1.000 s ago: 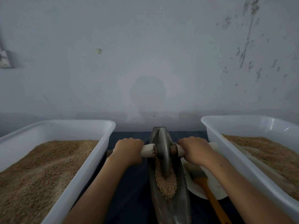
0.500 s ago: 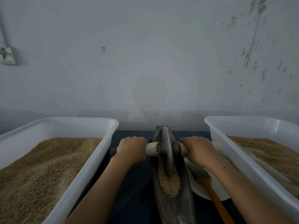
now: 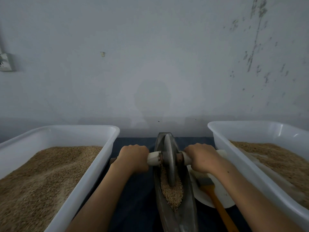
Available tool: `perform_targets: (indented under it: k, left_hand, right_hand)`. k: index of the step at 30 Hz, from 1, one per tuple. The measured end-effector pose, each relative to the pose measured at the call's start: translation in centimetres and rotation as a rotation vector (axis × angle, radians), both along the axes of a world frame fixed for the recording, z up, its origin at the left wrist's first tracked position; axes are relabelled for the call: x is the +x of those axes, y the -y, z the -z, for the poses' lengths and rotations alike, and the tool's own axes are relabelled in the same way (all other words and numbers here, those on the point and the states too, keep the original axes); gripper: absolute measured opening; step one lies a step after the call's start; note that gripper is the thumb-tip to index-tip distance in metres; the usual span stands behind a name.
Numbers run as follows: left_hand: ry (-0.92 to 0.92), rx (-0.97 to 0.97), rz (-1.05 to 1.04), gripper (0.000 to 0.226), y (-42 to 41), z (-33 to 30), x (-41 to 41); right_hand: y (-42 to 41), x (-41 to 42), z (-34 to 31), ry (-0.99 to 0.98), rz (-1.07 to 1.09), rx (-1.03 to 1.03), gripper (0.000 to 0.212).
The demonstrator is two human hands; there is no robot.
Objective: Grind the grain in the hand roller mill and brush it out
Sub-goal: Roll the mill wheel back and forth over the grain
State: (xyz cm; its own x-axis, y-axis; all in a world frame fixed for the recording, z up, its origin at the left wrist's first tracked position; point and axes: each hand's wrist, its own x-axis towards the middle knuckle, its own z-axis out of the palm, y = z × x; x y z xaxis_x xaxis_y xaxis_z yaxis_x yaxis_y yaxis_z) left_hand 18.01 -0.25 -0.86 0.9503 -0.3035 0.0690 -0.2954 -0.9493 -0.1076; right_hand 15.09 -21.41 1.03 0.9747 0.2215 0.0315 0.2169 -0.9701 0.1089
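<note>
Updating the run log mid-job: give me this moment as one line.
stage: grinding | left hand: grips axle handle | right hand: grips axle handle | wheel: in trough, on grain | brush: unused, on plate

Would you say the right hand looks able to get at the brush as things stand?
Probably yes, once it lets go. The right hand now grips the roller handle, but the brush lies on the white plate just below that forearm, with nothing covering it.
</note>
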Motion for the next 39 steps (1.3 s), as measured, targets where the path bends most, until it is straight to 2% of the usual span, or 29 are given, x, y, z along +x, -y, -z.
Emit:
perform_targets:
  k: [3,8,13,19,25,28,31,36,39]
  left_hand:
    - [-0.057,0.002,0.006,0.041,0.0,-0.2,0.0]
    - [-0.022,-0.010,0.005,0.042,0.0,0.1,0.1]
    - [0.100,-0.016,-0.010,0.033,0.2,0.2,0.4]
    - [0.213,-0.033,-0.041,0.026,0.4,0.8,0.1]
    - [0.065,0.062,-0.049,0.042,0.5,0.2,0.2]
    - [-0.037,0.077,-0.048,0.048,0.4,0.0,0.1]
    - [-0.093,0.051,-0.042,0.047,0.2,-0.1,0.2]
    - [-0.001,0.017,-0.024,0.040,0.3,0.1,0.4]
    - [0.100,-0.032,-0.004,0.033,0.2,0.3,0.4]
  right_hand:
    - [0.2,0.0,-0.1,-0.079,-0.003,-0.016,0.028]
    - [0.2,0.2,0.1,-0.046,-0.009,0.006,0.028]
    - [0.0,0.4,0.7,0.050,0.002,0.035,0.022]
    - [0.2,0.5,1.7,0.265,-0.068,0.063,0.020]
    - [0.1,0.4,0.7,0.094,-0.042,0.039,0.016]
    - [0.3,0.3,0.3,0.020,-0.043,0.025,0.028]
    - [0.2,0.2,0.2,-0.011,-0.047,-0.002,0.030]
    - [0.1,0.3,0.3,0.021,-0.021,0.048,0.022]
    - [-0.1,0.2,1.0,0.149,-0.018,0.060,0.019]
